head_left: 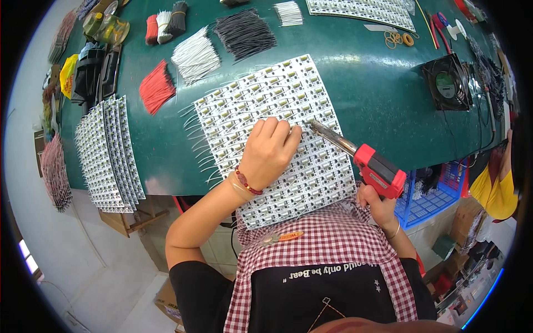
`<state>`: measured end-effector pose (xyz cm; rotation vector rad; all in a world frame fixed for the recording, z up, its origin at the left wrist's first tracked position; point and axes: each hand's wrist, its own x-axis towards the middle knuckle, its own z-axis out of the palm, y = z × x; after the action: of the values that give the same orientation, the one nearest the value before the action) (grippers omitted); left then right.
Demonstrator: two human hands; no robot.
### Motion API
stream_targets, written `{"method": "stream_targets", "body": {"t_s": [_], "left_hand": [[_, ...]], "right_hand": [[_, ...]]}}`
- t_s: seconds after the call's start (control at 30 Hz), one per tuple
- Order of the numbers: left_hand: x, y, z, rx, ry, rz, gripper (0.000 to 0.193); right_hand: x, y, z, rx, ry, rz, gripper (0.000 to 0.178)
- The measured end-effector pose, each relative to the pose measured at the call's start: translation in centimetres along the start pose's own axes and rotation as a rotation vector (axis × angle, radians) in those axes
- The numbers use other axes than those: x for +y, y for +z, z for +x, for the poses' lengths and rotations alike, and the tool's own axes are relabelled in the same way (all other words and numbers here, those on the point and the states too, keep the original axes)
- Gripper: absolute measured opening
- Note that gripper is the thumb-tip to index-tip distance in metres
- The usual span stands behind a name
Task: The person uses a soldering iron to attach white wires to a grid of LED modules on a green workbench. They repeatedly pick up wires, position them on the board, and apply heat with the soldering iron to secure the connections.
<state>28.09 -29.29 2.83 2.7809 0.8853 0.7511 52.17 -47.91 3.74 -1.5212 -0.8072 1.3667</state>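
Note:
A large white panel of small circuit boards [327, 191] lies tilted at the table's near edge, partly over my lap. Thin white wires [194, 133] stick out along its left side. Above the middle of the panel is my left hand [269, 150], its fingers curled together in a pinch; whatever is between the fingertips is hidden. My right hand [379, 208] is closed around the handle of a red and black soldering gun [383, 171]. Its metal tip points left and reaches the panel, just right of my left fingertips.
On the green table [383, 111] lie red wires [157, 87], white wires [196, 54] and black wires [244, 33]. Stacked panels [105, 155] overhang the left edge. A black fan [447, 83] stands right, above a blue crate [425, 208]. Another panel [361, 10] lies at the back.

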Motion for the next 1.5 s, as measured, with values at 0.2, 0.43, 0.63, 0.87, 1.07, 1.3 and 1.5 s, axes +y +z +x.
{"method": "stream_targets", "body": {"t_s": [0.2,0.43,0.63,0.87,1.07,1.3,1.5], "left_hand": [[0.0,0.0,0.0,-0.019,0.002,0.016,0.024],[0.1,0.2,-0.1,-0.018,0.001,-0.018,0.025],[0.2,0.1,0.0,-0.026,-0.001,-0.020,0.025],[0.3,-0.6,0.3,-0.058,0.014,0.063,0.025],[0.5,-1.3,0.3,-0.004,0.046,0.015,0.026],[-0.1,-0.2,-0.1,-0.045,0.021,-0.084,0.026],[-0.2,-0.2,0.0,-0.049,0.033,-0.076,0.025]], "right_hand": [[0.5,-0.2,0.0,0.010,-0.003,-0.015,0.014],[1.6,-0.8,0.0,-0.018,-0.092,-0.180,0.017],[1.1,-1.2,-0.3,-0.084,-0.095,-0.110,0.011],[1.2,-1.0,-0.6,-0.062,-0.092,-0.080,0.011],[1.1,-1.2,-1.6,-0.069,-0.027,-0.012,0.015],[1.6,-0.5,-2.0,0.000,-0.018,-0.065,0.023],[2.0,-0.6,-2.1,-0.013,-0.046,-0.067,0.024]]}}
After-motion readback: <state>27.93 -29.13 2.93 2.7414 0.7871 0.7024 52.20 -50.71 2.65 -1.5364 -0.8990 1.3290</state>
